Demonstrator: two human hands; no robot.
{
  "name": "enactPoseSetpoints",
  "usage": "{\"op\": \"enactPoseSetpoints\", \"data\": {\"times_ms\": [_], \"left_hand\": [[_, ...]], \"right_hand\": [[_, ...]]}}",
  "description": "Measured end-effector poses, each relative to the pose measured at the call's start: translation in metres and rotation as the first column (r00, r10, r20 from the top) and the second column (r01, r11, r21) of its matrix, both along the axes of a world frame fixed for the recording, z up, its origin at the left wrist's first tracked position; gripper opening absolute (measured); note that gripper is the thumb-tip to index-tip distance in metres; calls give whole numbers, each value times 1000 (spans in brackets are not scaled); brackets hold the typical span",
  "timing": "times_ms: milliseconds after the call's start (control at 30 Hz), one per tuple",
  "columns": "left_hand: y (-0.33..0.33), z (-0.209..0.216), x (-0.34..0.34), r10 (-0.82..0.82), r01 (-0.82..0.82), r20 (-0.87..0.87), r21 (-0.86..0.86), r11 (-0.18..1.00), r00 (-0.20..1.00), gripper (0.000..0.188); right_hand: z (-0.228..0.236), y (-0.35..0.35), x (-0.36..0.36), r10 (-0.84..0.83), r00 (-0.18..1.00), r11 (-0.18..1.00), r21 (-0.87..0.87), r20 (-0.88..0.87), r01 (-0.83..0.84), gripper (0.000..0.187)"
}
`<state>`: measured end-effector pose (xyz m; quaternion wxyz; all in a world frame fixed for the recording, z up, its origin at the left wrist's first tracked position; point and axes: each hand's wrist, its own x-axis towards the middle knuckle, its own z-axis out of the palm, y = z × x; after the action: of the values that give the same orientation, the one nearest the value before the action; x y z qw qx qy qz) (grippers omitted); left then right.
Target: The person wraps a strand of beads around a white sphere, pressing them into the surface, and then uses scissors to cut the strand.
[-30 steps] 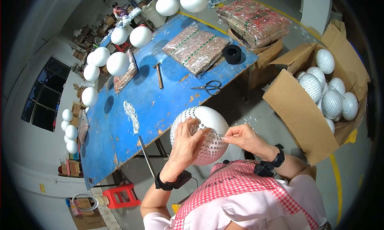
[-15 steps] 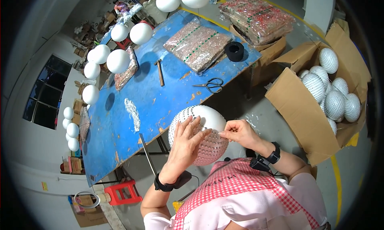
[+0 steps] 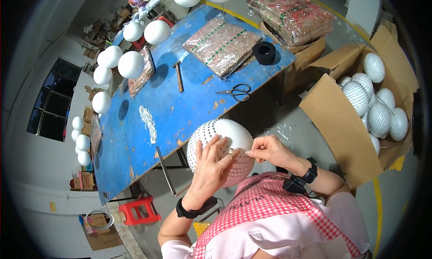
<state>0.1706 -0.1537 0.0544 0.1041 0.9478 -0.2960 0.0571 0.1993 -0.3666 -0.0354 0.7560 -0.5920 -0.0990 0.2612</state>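
Observation:
A big white ball [image 3: 237,134], its side and lower part covered with rows of small shiny beads, sits before me at the table's near edge, close to my apron. My left hand [image 3: 209,166] lies on its beaded side with the fingers stretched out and apart. At the ball's right edge, my right hand [image 3: 270,152] is closed in a pinch. A thin glittering bead strand [image 3: 237,151] runs over the ball from beside my left fingers toward that pinch. What supports the ball from below is hidden.
The blue table [image 3: 175,110] holds a white string bundle [image 3: 147,124], hammer [image 3: 178,76], scissors [image 3: 236,93], black tape roll [image 3: 264,53] and bagged beads [image 3: 221,45]. White balls [image 3: 131,64] stand along its far side. Right, a carton [image 3: 339,133] holds beaded balls [image 3: 379,119]. A red stool [image 3: 140,211] stands left.
The ball and both hands have shifted very slightly left in the view. My left fingers remain on the beads, and the right-hand pinch stays at the ball's right edge.

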Motion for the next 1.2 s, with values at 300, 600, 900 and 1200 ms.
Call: {"op": "enactPoseSetpoints", "data": {"times_ms": [300,600,900,1200], "left_hand": [[-6,6,2,118,-122,45,99,988,992,49],[-19,1,0,169,-157,-72,144,977,983,53],[-23,3,1,202,-191,-89,122,974,975,53],[-31,-2,5,167,-157,-61,145,977,984,41]], "right_hand": [[-10,2,10,43,999,999,-2,-21,-43,23],[-12,-10,17,1,1000,999,44,27,-2,17],[-23,-9,26,43,999,998,48,29,-45,17],[-23,-11,21,16,999,1000,5,37,-16,13]]}}
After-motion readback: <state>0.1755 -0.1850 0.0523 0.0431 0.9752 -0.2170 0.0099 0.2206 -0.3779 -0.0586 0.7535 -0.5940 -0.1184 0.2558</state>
